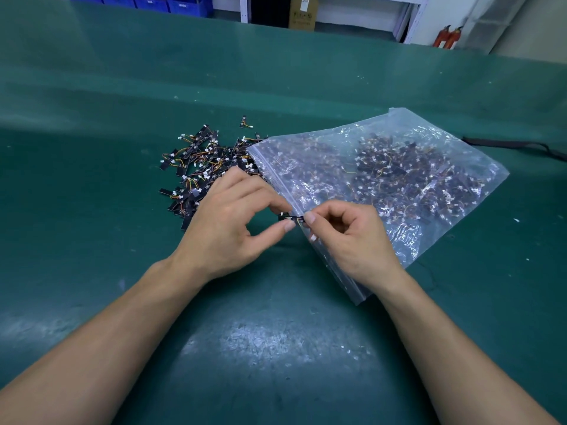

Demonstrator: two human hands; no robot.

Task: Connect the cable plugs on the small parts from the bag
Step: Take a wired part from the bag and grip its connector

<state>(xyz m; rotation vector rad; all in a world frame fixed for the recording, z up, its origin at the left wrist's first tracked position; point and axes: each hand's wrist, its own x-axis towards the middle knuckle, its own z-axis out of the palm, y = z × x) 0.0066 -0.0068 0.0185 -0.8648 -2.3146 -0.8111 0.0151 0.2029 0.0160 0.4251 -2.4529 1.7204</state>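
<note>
Your left hand (227, 222) and right hand (346, 231) both pinch one small part (291, 218) between fingertips, just above the bench (92, 271) at the near edge of the bag (399, 179). The plug is tiny, so pressing it in crooked could bend it. A slip could drop it into the loose pile (202, 167), mixing it with the others.

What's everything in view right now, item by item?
table: one, green, under everything
plastic bag: one, clear, right of centre, full of parts
loose parts: a pile, black with coloured wires, left of plastic bag
small part: one, black, pinched between both hands
strap: one, black, far right
bins: several, blue, top left
cardboard box: one, brown, top centre
fire extinguishers: two, red, top right
left hand: pinches small part
right hand: pinches small part
</note>
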